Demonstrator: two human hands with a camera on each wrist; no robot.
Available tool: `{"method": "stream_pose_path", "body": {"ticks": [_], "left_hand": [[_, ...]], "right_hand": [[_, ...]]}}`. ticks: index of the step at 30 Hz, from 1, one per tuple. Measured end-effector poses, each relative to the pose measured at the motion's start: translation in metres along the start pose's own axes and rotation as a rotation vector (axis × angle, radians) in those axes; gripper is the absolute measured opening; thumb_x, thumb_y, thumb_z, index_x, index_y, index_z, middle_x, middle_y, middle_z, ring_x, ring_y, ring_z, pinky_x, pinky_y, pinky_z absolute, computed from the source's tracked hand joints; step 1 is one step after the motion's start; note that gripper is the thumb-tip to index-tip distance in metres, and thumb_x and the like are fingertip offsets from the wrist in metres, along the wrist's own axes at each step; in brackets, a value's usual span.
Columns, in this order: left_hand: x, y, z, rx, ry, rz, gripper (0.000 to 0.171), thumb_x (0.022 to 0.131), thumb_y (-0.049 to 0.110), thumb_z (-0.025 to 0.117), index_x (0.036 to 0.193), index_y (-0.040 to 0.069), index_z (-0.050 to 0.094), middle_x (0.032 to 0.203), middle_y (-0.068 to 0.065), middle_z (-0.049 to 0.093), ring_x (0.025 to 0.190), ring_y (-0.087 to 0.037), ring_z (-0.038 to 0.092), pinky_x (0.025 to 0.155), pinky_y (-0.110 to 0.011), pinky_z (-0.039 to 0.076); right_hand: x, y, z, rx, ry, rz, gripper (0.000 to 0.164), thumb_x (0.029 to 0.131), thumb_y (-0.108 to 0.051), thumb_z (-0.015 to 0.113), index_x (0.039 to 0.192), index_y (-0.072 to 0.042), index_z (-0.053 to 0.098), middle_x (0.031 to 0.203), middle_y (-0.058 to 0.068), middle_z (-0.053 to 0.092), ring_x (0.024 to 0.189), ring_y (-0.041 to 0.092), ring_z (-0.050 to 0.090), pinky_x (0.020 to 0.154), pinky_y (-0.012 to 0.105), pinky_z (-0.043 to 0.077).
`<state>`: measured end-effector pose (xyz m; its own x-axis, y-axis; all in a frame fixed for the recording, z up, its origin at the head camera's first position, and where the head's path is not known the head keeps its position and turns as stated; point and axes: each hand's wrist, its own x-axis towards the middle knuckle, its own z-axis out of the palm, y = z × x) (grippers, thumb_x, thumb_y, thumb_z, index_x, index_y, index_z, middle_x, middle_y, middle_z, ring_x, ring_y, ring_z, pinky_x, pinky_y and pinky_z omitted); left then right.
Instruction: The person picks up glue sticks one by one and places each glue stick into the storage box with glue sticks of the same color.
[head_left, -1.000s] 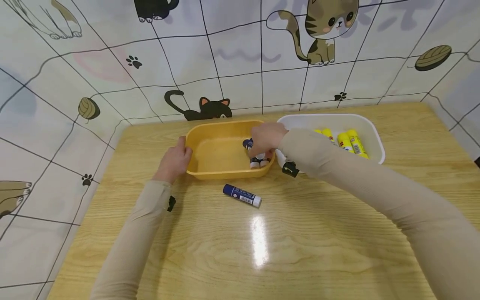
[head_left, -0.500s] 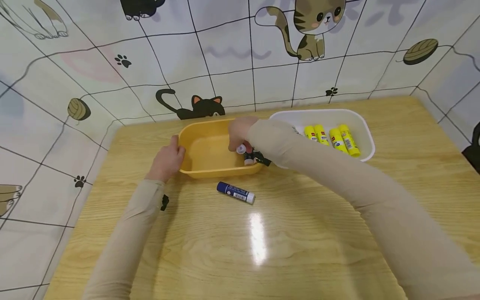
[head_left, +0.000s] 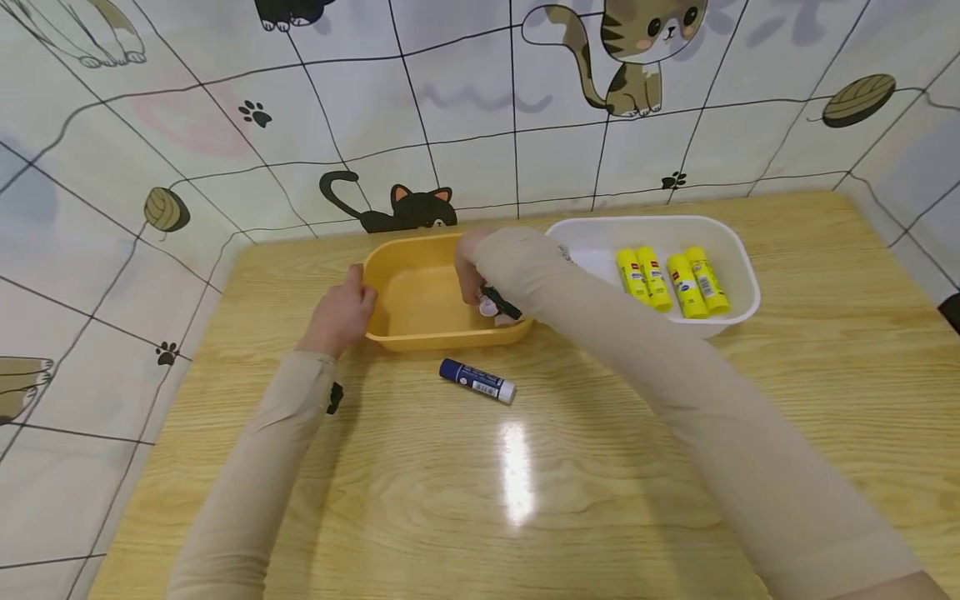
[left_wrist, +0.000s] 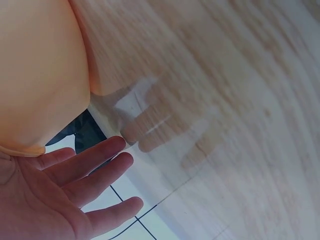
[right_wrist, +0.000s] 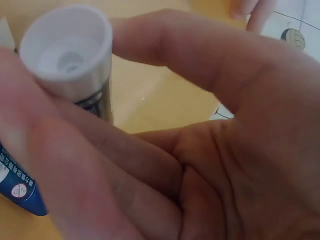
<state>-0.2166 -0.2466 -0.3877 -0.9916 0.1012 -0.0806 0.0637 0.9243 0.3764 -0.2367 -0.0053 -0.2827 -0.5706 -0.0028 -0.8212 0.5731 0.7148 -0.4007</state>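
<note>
My left hand (head_left: 337, 317) rests against the left end of a yellow-orange plastic tray (head_left: 420, 340). In the left wrist view its fingers (left_wrist: 95, 160) are straight and spread outside the tray wall. My right hand (head_left: 467, 267) is inside the tray's right part, holding a glue stick (right_wrist: 67, 45) upright between thumb and fingers, its hollow white end facing up. Another blue glue stick (right_wrist: 20, 185) lies beside it, partly hidden by the fingers. A blue glue stick with a white end (head_left: 477, 381) lies on the table in front of the tray.
A white tray (head_left: 742, 312) stands right of the yellow-orange one, with several yellow glue sticks (head_left: 671, 283) in it. My right forearm crosses over its near left corner. Cat-printed cloth (head_left: 480, 108) rises behind the wooden table (head_left: 420, 500) and at its sides.
My right hand has moved slightly left inside the yellow-orange tray and now has a glue stick upright. The left hand stays at the tray's left end. The view shifted a little.
</note>
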Motion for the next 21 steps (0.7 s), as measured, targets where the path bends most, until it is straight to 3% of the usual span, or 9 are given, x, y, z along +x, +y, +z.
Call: {"method": "stream_pose_path", "body": {"ticks": [4, 9, 12, 16, 18, 21], "left_hand": [[0.001, 0.002, 0.002, 0.004, 0.01, 0.001, 0.038, 0.099, 0.02, 0.032, 0.131, 0.001, 0.032, 0.092, -0.032, 0.057, 0.078, -0.044, 0.056, 0.073, -0.056, 0.045], [0.001, 0.001, 0.002, 0.014, 0.018, -0.001, 0.038, 0.099, 0.019, 0.032, 0.132, 0.001, 0.032, 0.093, -0.032, 0.058, 0.079, -0.044, 0.056, 0.073, -0.056, 0.045], [0.0, 0.001, 0.001, 0.013, 0.014, 0.008, 0.038, 0.099, 0.018, 0.031, 0.133, 0.0, 0.031, 0.092, -0.033, 0.058, 0.077, -0.043, 0.056, 0.071, -0.056, 0.045], [0.0, 0.002, 0.001, 0.009, 0.009, 0.012, 0.039, 0.1, 0.018, 0.031, 0.134, -0.001, 0.03, 0.093, -0.034, 0.058, 0.077, -0.043, 0.057, 0.071, -0.056, 0.045], [0.0, 0.003, 0.002, 0.01, 0.007, 0.008, 0.04, 0.1, 0.018, 0.031, 0.134, -0.001, 0.03, 0.093, -0.034, 0.058, 0.078, -0.044, 0.057, 0.072, -0.056, 0.045], [0.001, 0.003, 0.003, 0.011, 0.004, 0.002, 0.04, 0.1, 0.019, 0.031, 0.135, -0.001, 0.03, 0.094, -0.034, 0.057, 0.079, -0.044, 0.056, 0.074, -0.056, 0.045]], "right_hand": [[0.006, 0.0, 0.002, 0.059, -0.045, 0.03, 0.012, 0.076, 0.002, 0.056, 0.083, -0.006, 0.062, 0.076, 0.006, 0.055, 0.067, 0.02, 0.054, 0.056, 0.032, 0.05], [0.009, -0.002, 0.002, 0.104, -0.036, 0.051, 0.009, 0.076, 0.0, 0.056, 0.08, -0.006, 0.059, 0.08, 0.007, 0.058, 0.071, 0.021, 0.055, 0.055, 0.035, 0.051], [0.011, -0.004, 0.001, 0.103, -0.031, 0.081, 0.008, 0.076, 0.0, 0.056, 0.078, -0.007, 0.059, 0.081, 0.007, 0.058, 0.064, 0.022, 0.055, 0.056, 0.036, 0.051], [0.015, -0.008, 0.002, -0.029, -0.039, 0.144, 0.009, 0.081, -0.002, 0.056, 0.079, -0.009, 0.062, 0.083, 0.002, 0.06, 0.06, 0.019, 0.055, 0.063, 0.032, 0.052], [0.017, -0.011, 0.002, -0.219, 0.007, 0.098, 0.004, 0.081, -0.009, 0.063, 0.082, -0.011, 0.066, 0.088, 0.0, 0.059, 0.067, 0.02, 0.055, 0.066, 0.034, 0.051], [0.018, -0.014, 0.001, -0.425, 0.07, 0.043, 0.014, 0.079, -0.015, 0.069, 0.093, -0.015, 0.073, 0.099, 0.002, 0.062, 0.08, 0.022, 0.059, 0.074, 0.038, 0.05]]}}
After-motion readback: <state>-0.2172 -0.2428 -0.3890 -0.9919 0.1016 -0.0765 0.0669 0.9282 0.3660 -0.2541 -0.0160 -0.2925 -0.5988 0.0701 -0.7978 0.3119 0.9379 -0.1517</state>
